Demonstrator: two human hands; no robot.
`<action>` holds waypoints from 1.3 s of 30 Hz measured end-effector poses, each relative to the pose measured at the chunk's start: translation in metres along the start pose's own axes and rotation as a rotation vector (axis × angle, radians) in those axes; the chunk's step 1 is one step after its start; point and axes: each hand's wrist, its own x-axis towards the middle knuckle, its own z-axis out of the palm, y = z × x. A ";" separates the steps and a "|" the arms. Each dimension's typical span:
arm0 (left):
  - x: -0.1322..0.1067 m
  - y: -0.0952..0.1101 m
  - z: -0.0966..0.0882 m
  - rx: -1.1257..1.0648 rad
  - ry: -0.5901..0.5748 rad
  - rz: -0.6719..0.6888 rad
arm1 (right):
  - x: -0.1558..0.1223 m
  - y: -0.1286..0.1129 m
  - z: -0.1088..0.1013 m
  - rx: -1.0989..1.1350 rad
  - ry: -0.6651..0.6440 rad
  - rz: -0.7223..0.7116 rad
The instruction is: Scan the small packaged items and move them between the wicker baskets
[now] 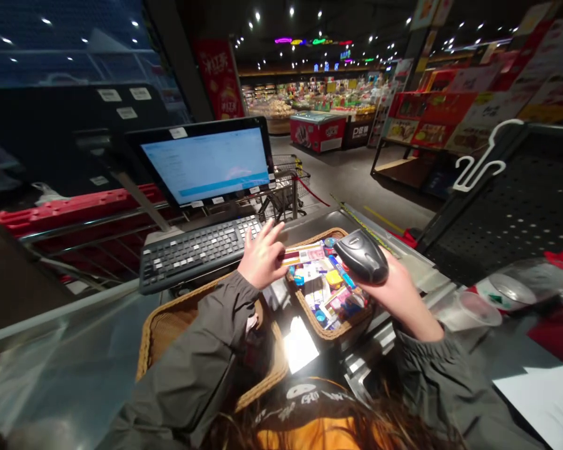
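Observation:
My right hand (394, 287) is wrapped round a black handheld barcode scanner (362, 255), holding it over the right edge of a wicker basket (331, 331) full of small coloured packets. My left hand (263, 256) hovers between the black keyboard (197, 250) and that basket, fingers spread and holding nothing; its fingertips are beside a flat packet (304, 255) at the basket's far rim. Both arms wear dark grey sleeves.
A lit checkout monitor (206, 162) stands behind the keyboard. A second wicker basket (169, 325) sits under my left forearm. A white slip (300, 344) lies between the baskets. A black perforated panel (520, 206) with a white hook rises at right; shop aisles and shopping trolleys (286, 187) lie beyond.

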 end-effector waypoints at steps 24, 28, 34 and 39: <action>-0.125 -0.093 -0.088 0.172 0.367 -0.301 | 0.007 -0.145 0.089 0.128 -0.226 -0.465; -0.133 -0.105 -0.092 0.182 0.382 -0.332 | 0.020 -0.164 0.104 0.160 -0.223 -0.478; -0.147 -0.120 -0.095 0.189 0.414 -0.364 | 0.031 -0.178 0.129 0.171 -0.256 -0.406; -0.158 -0.130 -0.090 0.165 0.486 -0.346 | 0.032 -0.180 0.149 0.163 -0.282 -0.420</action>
